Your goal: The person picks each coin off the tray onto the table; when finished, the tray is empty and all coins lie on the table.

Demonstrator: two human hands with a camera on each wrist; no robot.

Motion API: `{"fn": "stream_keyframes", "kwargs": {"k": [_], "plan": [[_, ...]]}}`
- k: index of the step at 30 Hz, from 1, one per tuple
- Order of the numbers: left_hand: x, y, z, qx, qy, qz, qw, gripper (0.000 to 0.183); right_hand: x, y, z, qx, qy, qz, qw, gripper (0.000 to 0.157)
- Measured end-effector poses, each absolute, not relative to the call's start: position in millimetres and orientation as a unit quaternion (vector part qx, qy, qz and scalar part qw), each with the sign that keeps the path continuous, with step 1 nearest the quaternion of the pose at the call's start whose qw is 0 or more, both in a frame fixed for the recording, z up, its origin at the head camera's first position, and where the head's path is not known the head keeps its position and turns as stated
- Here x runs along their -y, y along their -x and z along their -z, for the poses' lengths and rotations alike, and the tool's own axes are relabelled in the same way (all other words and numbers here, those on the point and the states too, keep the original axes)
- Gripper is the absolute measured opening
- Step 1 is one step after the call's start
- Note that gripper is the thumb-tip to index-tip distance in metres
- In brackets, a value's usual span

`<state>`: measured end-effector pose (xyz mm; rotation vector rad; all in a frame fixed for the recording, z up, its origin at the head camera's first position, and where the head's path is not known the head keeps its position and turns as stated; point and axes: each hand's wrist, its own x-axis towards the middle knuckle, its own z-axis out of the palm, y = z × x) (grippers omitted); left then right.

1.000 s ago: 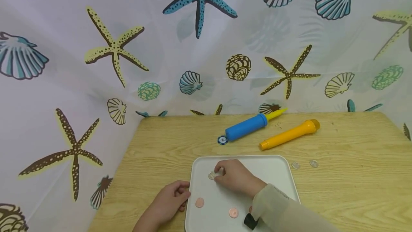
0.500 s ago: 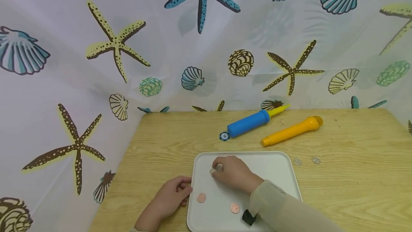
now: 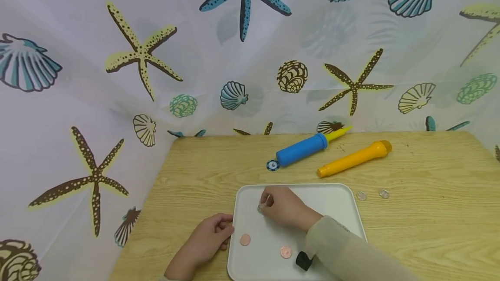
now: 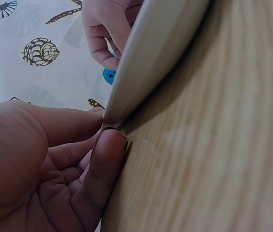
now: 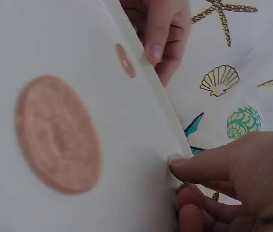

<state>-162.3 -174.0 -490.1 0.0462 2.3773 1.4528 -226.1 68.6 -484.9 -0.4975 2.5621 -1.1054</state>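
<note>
A white rectangular tray (image 3: 332, 203) lies on the wooden table. My left hand (image 3: 208, 240) grips its left rim, the thumb and a finger meeting at the edge in the left wrist view. Over the tray's upper left part, my right hand (image 3: 285, 206) pinches a silver coin (image 3: 261, 207) between thumb and fingertips, close over the surface. The fingers cover much of this coin. One copper coin (image 3: 245, 240) lies near the left rim, and a second copper coin (image 3: 286, 252) lies lower in the middle; the latter looms large as a copper disc (image 5: 59, 135) in the right wrist view.
Right of the tray lie two silver coins (image 3: 361, 196) on the table. Behind it are a blue pump (image 3: 301, 150) with a yellow nozzle, a blue-and-white chip (image 3: 272, 165) and an orange toy microphone (image 3: 353, 159). A patterned curtain (image 3: 203, 73) hangs behind the table.
My right hand has shifted slightly, and its fingertips now close around the silver coin that lay more exposed before. The left hand stays at the tray's rim. The head view has tilted a little.
</note>
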Motion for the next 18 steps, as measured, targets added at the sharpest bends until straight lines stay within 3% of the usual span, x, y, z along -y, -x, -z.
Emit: {"fn": "stream_keyframes", "kwargs": {"k": [10,18], "plan": [[173,163,491,-0.843,-0.018,-0.507,0.179,0.036,-92,229,483,-0.824,0.133,0.507,0.214,0.013],[173,164,492,-0.843,-0.017,-0.506,0.18,0.036,-123,225,475,-0.787,0.089,0.567,0.225,0.019]]}}
